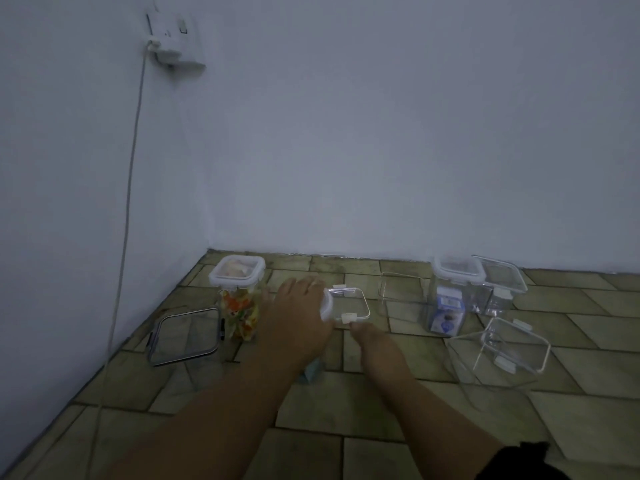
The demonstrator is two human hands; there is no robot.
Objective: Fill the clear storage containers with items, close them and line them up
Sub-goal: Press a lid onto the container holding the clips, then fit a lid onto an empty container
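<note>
Where the two forearms meet at the middle of the tiled floor (377, 455), a clear lid (347, 304) with white clasps lies roughly level; what is beneath it is hidden by the hands. The left hand (300, 315) lies knuckles-up over the lid's left edge, fingers bent down over that side clasp and gripping it. The right hand (367, 338) reaches the front clasp with a fingertip; whether it pinches the clasp or only touches it cannot be told. A pale blue object (311, 371) peeks out under the left wrist.

Just left of the hands stands a tall closed container of colourful pieces (240, 311), and nearer the wall a dark-rimmed lid (185, 336) sits tilted. To the right come an open empty container (401, 293), a closed container with a blue packet (446, 306), a container with its lid ajar (498, 284), and, closer in, a container with a loose lid askew (500, 353). On the left wall a charger (173, 46) hangs in a socket, its cable (128, 188) dropping to the floor.
</note>
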